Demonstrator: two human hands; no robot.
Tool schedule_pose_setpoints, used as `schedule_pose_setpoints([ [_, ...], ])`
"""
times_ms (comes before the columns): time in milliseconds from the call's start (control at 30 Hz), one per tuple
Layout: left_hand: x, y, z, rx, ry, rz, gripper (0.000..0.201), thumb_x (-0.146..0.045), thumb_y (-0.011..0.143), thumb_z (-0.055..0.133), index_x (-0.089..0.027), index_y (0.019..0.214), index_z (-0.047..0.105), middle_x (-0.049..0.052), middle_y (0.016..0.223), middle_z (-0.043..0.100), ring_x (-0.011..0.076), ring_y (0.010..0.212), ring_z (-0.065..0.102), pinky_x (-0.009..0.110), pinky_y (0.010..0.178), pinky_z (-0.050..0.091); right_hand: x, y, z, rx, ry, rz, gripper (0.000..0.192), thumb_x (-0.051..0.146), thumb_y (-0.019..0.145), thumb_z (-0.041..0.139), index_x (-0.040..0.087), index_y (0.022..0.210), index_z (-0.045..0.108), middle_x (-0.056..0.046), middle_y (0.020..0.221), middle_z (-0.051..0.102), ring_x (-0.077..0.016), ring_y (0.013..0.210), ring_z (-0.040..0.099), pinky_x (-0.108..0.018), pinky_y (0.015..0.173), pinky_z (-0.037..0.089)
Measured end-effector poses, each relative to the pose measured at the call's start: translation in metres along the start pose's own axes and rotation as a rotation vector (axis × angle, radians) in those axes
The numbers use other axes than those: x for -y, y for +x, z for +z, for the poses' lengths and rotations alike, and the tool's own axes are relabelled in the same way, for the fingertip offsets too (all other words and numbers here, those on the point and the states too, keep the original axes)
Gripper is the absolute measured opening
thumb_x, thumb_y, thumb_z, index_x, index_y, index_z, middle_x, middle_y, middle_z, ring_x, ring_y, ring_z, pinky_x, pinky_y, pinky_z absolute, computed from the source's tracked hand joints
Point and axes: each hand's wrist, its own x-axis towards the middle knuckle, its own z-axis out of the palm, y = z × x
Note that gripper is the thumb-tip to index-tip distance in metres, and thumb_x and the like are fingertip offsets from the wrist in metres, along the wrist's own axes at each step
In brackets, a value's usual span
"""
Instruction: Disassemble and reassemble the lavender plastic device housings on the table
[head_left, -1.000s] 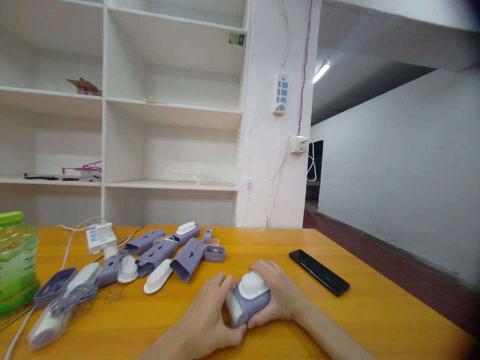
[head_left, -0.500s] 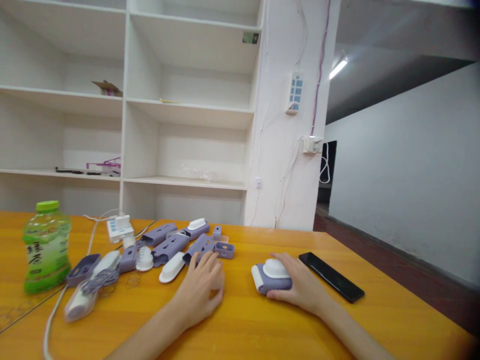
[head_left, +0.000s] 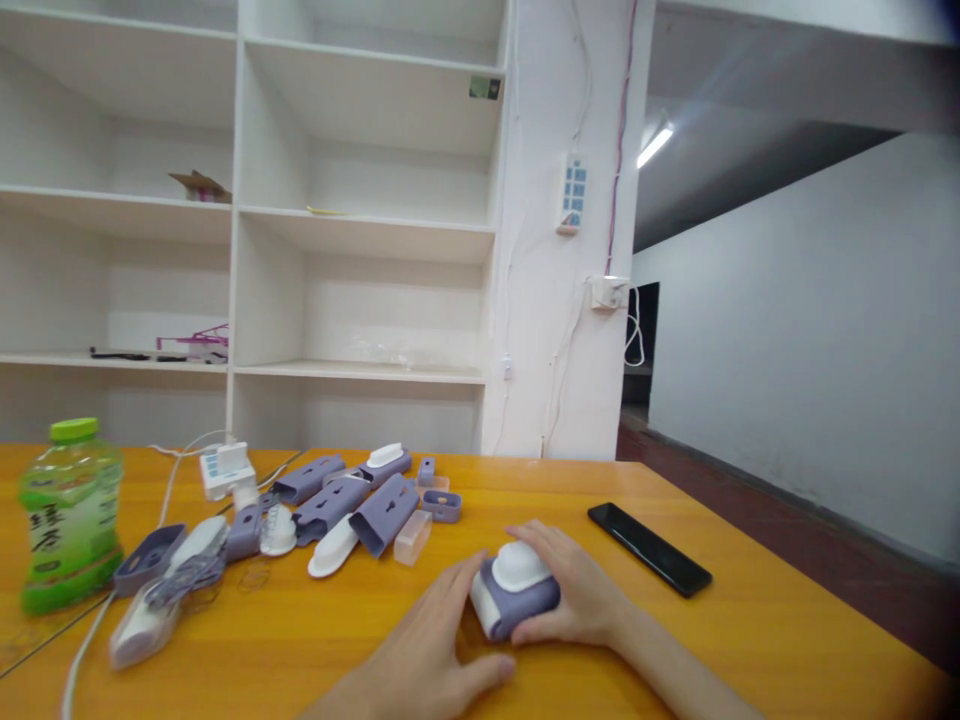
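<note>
A purple and white plastic device point(head_left: 514, 595) with a white domed top sits on the orange table point(head_left: 750, 640). My right hand point(head_left: 574, 590) wraps around its right side and grips it. My left hand point(head_left: 431, 655) rests flat on the table against the device's left end, fingers together and pointing toward it. A translucent pale block point(head_left: 413, 537) lies just beyond my left hand. Farther left is a spread of purple housings point(head_left: 384, 515) and white caps point(head_left: 332, 547).
A green drink bottle point(head_left: 67, 515) stands at the left edge. A white power strip point(head_left: 225, 468) with cables lies behind the parts. A black phone point(head_left: 649, 548) lies to the right. White shelves stand behind the table.
My left hand came back from the purple parts to the device's left end. My right hand slid the device leftward and closer. A translucent block now lies by the purple housing.
</note>
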Motion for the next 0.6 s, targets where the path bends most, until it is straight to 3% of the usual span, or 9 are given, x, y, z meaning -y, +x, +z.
schedule_pose_setpoints([
  [167,0.001,0.008,0.001,-0.044,-0.100,-0.029,0.064,-0.041,0.080,0.076,-0.029,0.137,0.050,0.005,0.141,0.055,0.0282,0.129,0.051,0.044,0.113,0.038,0.007,0.003,-0.003,-0.001,-0.007,-0.005,0.105,0.077,0.059,0.076,0.020,0.143,0.047,-0.014,0.134,0.056,-0.0336,0.122,0.053,-0.046,0.108,0.040],
  [267,0.002,0.012,-0.001,-0.096,-0.110,-0.063,0.060,-0.038,0.076,0.080,-0.027,0.129,0.054,0.005,0.131,0.061,0.0279,0.120,0.055,0.043,0.107,0.043,0.014,0.002,-0.004,-0.050,-0.050,-0.006,0.097,0.073,0.066,0.075,0.023,0.144,0.046,-0.012,0.139,0.053,-0.0342,0.129,0.047,-0.050,0.114,0.032],
  [400,0.003,0.014,-0.005,-0.147,-0.065,-0.102,0.046,-0.036,0.078,0.078,-0.023,0.117,0.056,0.006,0.119,0.063,0.0277,0.112,0.057,0.042,0.098,0.046,0.023,-0.001,0.006,-0.062,-0.016,0.146,0.091,0.065,0.079,0.067,0.026,0.153,0.031,-0.011,0.154,0.038,-0.0319,0.142,0.034,-0.050,0.118,0.027],
  [600,0.007,0.009,-0.013,-0.116,-0.025,0.003,0.041,-0.030,0.084,0.069,-0.024,0.121,0.053,0.006,0.127,0.058,0.0251,0.121,0.053,0.041,0.107,0.039,0.032,0.002,0.025,0.004,0.016,0.260,0.103,0.059,0.079,0.067,0.022,0.158,0.014,-0.010,0.164,0.017,-0.0309,0.152,0.010,-0.054,0.123,0.018],
])
